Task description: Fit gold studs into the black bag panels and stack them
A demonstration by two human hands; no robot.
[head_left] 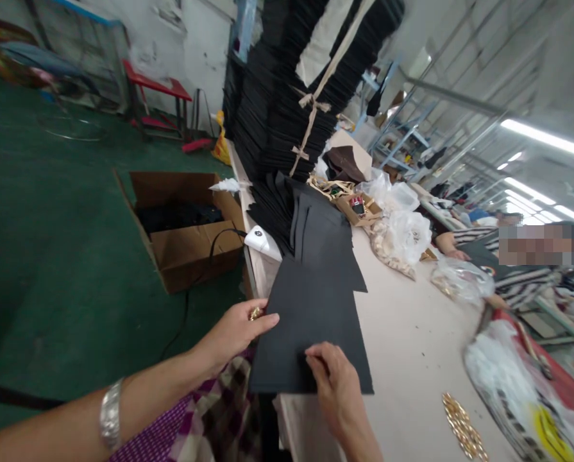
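A flat black panel (315, 327) lies at the near end of the table, over other black panels (325, 231). At its left edge is my left hand (241, 326), curled around some small gold-coloured metal pieces (255, 313), with the thumb over the panel's edge. My right hand (335, 382) is over the panel's lower part, thumb and fingertips pinched together close to its surface. Whatever sits between those fingertips is too small or hidden to make out. More gold-coloured metal pieces (464, 427) lie in a pile on the table to the right.
Tall stacks of black sheets (287, 83) tied with strips rise at the back. An open cardboard box (195, 250) stands at left. A white device (262, 242) sits by the table edge. Plastic bags (402, 234) line the right side. Another person in stripes (527, 282) is beyond.
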